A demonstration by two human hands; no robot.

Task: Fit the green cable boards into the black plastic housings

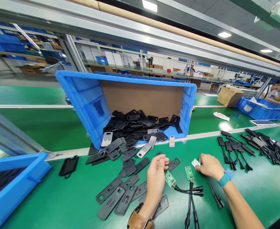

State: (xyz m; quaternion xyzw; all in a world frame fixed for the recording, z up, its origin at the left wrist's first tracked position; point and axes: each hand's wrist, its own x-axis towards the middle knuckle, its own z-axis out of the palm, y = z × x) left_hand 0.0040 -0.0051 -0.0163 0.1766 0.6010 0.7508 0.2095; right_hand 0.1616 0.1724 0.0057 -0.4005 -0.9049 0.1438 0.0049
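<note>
My left hand rests palm up on the green mat with its fingers curled inward; nothing shows in it. A small green circuit board with a black cable lies right beside it. My right hand is closed in a pinch on another green circuit board. A third board with black cables lies between the hands. Black plastic plates are scattered to the left of my left hand.
A tipped blue bin spills black and grey plates onto the mat. Assembled black cable parts lie at the right. Another blue bin sits at the left edge. A person sits at the far right by a blue crate.
</note>
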